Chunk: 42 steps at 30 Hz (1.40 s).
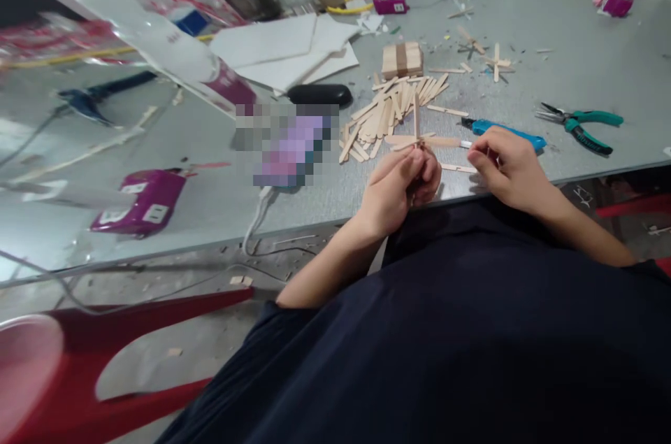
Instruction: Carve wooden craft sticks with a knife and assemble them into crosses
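My left hand point(401, 182) is closed around the lower part of a cross of wooden craft sticks point(417, 115), near the table's front edge. One stick of it points away from me and others lie across. To the right, my right hand point(506, 161) is closed in a pinch by the cross's right end, where a small white piece point(465, 145) shows; what the fingers hold is unclear. Just behind that hand lies a blue utility knife point(532, 140). Loose notched sticks point(448, 110) rest nearby, and a heap of craft sticks point(385, 115) spreads behind my left hand.
A banded stick bundle point(402, 59) stands behind the heap. Green-handled pliers point(581, 126) lie at right, with another stick cross point(497, 63) farther back. Left are a phone point(293, 147) with a cable, a black case point(319, 95), a purple box point(141, 203) and a red stool point(78, 360).
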Each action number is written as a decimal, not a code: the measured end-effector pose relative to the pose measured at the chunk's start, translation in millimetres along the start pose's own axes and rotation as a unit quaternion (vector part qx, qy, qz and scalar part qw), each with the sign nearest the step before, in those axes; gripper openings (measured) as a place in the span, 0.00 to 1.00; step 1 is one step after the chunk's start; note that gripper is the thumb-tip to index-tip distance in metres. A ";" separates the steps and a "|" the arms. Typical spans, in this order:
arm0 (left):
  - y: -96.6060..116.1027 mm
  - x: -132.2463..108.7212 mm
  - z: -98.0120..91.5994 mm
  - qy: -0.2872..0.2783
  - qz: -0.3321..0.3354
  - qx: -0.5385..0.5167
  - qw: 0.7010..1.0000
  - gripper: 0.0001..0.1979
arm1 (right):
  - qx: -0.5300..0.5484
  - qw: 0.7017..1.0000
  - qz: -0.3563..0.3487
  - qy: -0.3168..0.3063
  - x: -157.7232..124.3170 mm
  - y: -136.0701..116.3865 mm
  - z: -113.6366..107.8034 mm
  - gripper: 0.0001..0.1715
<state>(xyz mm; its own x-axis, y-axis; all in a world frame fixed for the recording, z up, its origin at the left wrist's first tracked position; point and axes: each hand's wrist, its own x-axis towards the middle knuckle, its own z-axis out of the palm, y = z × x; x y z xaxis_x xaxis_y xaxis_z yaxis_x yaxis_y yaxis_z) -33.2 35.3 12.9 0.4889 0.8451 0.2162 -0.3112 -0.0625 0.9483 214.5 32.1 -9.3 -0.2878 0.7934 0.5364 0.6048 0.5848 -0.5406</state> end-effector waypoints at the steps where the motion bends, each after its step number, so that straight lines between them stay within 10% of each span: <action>1: 2.2 3.6 -1.8 -0.020 0.013 0.027 0.999 0.35 | 0.034 0.999 -0.010 0.021 1.6 -0.3 -3.8 0.23; 9: 18.7 64.9 -28.7 -0.124 0.040 0.240 0.962 0.33 | -0.044 0.989 -0.136 -0.028 75.3 10.4 -31.7 0.19; 17: 1.2 145.2 -65.1 -0.037 0.000 0.261 0.965 0.20 | -0.010 0.989 -0.088 -0.121 148.6 74.2 -19.9 0.15; 26: -32.3 135.6 -70.0 -0.006 0.031 0.272 0.962 0.21 | 0.066 0.985 -0.102 -0.119 125.0 77.2 -5.9 0.17; 42: -22.8 117.3 -51.5 0.003 0.029 0.255 0.966 0.25 | 0.077 0.987 -0.108 -0.092 115.0 72.2 -3.6 0.23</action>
<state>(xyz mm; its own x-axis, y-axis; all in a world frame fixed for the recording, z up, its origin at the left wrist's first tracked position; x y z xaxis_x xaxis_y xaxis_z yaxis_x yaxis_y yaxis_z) -10.7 163.2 4.7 0.4767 0.8359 0.2720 0.1055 -0.3616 0.9263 227.7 164.9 15.6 -0.5366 0.6566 0.5300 0.3983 0.7508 -0.5269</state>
